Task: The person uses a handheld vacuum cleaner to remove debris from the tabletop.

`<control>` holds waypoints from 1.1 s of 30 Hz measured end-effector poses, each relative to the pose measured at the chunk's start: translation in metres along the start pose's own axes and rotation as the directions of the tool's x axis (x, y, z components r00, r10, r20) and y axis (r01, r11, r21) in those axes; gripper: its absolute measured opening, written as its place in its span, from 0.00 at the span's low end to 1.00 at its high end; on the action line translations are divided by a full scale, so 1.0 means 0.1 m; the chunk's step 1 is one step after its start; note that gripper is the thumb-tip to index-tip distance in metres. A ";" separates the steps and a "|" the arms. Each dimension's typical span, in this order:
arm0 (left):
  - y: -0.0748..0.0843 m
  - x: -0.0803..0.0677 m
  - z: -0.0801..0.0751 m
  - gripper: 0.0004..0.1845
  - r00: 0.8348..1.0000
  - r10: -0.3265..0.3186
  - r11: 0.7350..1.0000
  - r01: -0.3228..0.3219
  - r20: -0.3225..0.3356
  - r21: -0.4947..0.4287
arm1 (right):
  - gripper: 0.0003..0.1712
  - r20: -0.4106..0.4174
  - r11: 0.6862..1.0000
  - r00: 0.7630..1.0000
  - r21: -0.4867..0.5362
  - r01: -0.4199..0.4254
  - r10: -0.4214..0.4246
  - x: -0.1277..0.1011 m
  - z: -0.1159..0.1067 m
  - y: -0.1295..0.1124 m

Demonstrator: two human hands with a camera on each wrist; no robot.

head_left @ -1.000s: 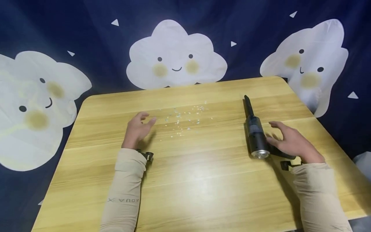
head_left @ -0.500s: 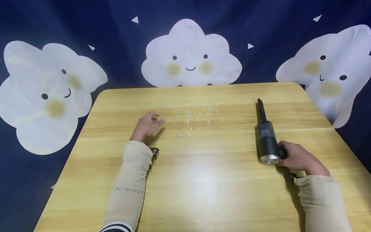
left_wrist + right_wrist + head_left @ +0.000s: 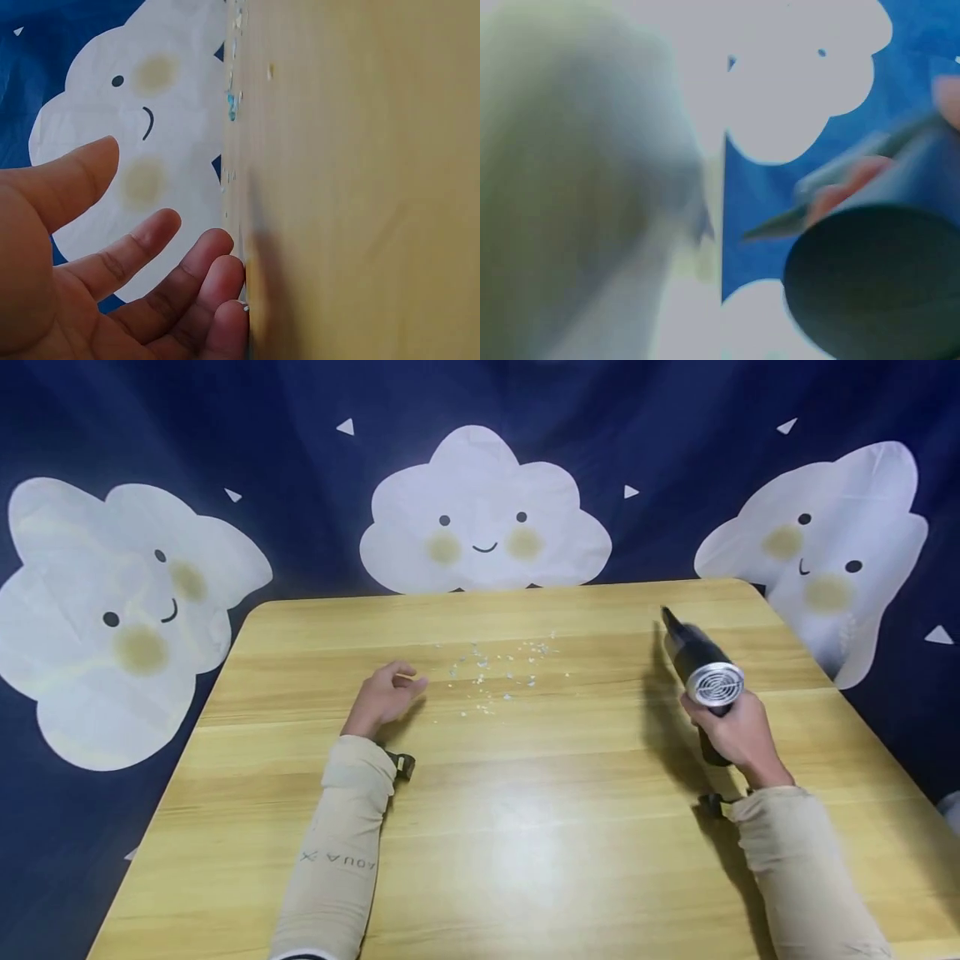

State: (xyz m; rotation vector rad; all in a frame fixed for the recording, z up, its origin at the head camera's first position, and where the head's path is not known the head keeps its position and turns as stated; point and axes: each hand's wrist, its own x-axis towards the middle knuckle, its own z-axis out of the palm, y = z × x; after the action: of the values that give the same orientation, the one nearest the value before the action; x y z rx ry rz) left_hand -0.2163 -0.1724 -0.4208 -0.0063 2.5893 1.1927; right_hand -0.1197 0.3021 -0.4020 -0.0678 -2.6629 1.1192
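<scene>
The head view looks forward and down over the whole wooden table [image 3: 525,827], facing the cloud backdrop [image 3: 483,518]. The left wrist view sits tipped sideways right at the table surface [image 3: 360,187], sharing the paper scraps [image 3: 495,672] [image 3: 231,105] and backdrop. The right wrist view, blurred, presses close against the handheld vacuum [image 3: 885,277] [image 3: 701,664].

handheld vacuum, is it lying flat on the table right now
No, the right hand grips the handheld vacuum by its handle and holds it raised above the wooden table, nozzle pointing away.
</scene>
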 end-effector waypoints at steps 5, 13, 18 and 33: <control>-0.03 -0.04 0.03 0.28 1.000 0.005 1.000 -0.006 -0.022 -0.013 | 0.12 -0.095 0.883 0.994 0.469 -0.008 0.060 0.22 0.08 -0.41; -0.08 -0.14 0.07 0.26 0.997 0.023 1.000 -0.023 -0.070 -0.003 | 0.12 -0.039 0.570 0.999 0.821 0.016 0.028 0.50 0.27 -0.99; -0.09 -0.16 0.11 0.25 0.997 0.042 0.999 -0.043 -0.071 -0.012 | 0.09 -0.076 0.562 0.997 0.826 0.048 0.026 0.51 0.34 -1.06; -0.09 -0.16 0.15 0.26 0.997 0.032 0.999 -0.032 -0.071 -0.004 | 0.07 -0.157 0.550 0.987 0.823 0.143 -0.022 0.54 0.42 -0.95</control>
State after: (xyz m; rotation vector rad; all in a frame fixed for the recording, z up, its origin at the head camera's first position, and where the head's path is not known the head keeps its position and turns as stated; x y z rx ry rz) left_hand -0.1963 -0.1689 -0.4328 -0.0085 2.6574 1.2315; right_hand -0.1777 0.2137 -0.3520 0.1601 -1.7189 2.1318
